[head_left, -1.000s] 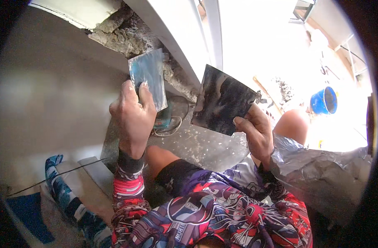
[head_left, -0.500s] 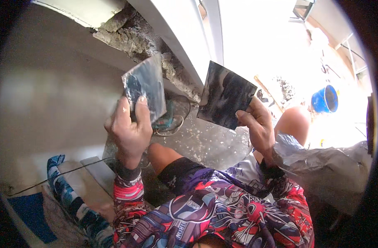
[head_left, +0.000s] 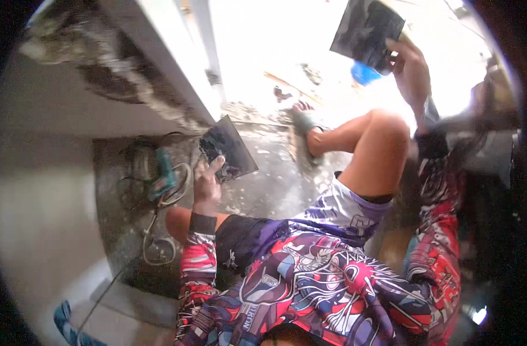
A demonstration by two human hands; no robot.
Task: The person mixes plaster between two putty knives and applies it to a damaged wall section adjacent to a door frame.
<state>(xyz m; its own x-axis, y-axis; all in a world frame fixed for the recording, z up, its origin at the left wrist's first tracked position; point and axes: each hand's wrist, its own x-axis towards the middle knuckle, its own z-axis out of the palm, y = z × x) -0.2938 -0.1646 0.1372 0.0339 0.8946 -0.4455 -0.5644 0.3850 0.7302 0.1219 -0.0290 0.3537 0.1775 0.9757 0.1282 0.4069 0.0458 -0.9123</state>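
Note:
My left hand (head_left: 206, 187) grips the lower edge of a thin dark square plate (head_left: 233, 151), thumb on its face. Pale smears mark this plate, which hangs over the grey floor in front of my lap. Up at the far right, my right hand (head_left: 412, 72) is closed on the edge of a second dark square plate (head_left: 368, 34), held in front of the bright doorway. The two plates are well apart. My right fingers are partly behind the plate, and what the plates are made of I cannot tell.
A teal power tool (head_left: 165, 177) with a looped pale cord lies on the floor at left. Broken, rough masonry (head_left: 110, 83) runs along a white frame (head_left: 160, 49). A blue bucket (head_left: 364, 73) stands partly hidden behind the right plate. My bent right leg (head_left: 364, 138) extends forward.
My right hand has swung far out to the upper right with its plate. The left hand's plate is lower and tilted differently. My view has turned to the right, with more floor showing.

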